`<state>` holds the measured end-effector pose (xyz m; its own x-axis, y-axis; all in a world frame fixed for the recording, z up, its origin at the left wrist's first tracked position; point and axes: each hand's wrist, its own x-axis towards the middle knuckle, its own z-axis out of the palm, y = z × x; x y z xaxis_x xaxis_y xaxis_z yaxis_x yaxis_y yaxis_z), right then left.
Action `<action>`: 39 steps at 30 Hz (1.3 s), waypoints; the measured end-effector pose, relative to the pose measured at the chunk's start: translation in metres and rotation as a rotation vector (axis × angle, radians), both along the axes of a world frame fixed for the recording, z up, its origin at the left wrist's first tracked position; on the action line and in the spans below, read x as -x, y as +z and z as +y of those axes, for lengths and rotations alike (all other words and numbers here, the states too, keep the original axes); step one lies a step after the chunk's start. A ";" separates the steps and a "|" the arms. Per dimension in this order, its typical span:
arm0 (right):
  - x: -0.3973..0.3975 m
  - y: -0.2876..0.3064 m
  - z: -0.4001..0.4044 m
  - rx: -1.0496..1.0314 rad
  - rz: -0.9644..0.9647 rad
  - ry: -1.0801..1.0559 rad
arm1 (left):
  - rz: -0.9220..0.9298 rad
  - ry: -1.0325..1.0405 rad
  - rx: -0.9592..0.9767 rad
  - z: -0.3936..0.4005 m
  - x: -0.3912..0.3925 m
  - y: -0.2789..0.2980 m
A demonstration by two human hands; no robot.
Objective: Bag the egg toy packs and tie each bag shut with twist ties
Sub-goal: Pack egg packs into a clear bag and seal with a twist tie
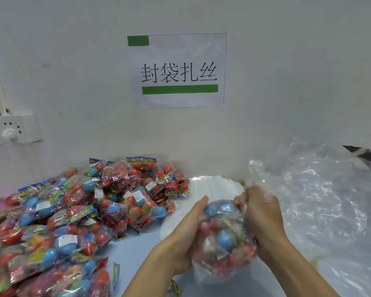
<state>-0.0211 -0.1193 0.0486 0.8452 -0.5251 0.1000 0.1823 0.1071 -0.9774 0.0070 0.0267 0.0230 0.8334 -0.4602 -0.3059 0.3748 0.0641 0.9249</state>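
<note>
A clear plastic bag [223, 239] filled with red and blue egg toy packs sits between my hands above the table. My left hand [186, 230] cups its left side with straight fingers. My right hand [259, 211] grips the gathered plastic at the bag's upper right, fingers curled around it. A big heap of egg toy packs [73, 211] covers the table's left half. No twist tie is visible to me.
A stack of white flat bags [214, 187] lies behind my hands. Crumpled clear plastic sheeting [319, 200] fills the right side. A wall with a paper sign [178, 70] stands close behind; a power strip [11, 128] hangs at left.
</note>
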 end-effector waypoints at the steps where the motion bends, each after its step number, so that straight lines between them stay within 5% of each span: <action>1: 0.000 0.001 -0.005 -0.053 0.007 -0.048 | -0.010 0.013 0.016 0.000 -0.001 0.000; 5: -0.001 0.001 -0.025 -0.269 0.057 -0.235 | -0.365 0.122 -0.082 -0.001 -0.009 -0.007; 11: -0.003 -0.002 -0.027 -0.397 0.107 -0.280 | -0.813 -0.197 -0.189 -0.008 0.002 -0.020; 19: -0.012 -0.007 -0.020 -0.300 0.081 -0.181 | -0.802 -0.020 -0.105 -0.002 0.001 -0.012; 28: 0.004 0.003 -0.001 0.423 -0.057 0.109 | -0.398 0.253 0.042 -0.002 -0.004 -0.002; 39: 0.006 -0.005 -0.009 0.295 -0.197 0.279 | -0.012 0.097 0.122 0.008 -0.011 -0.005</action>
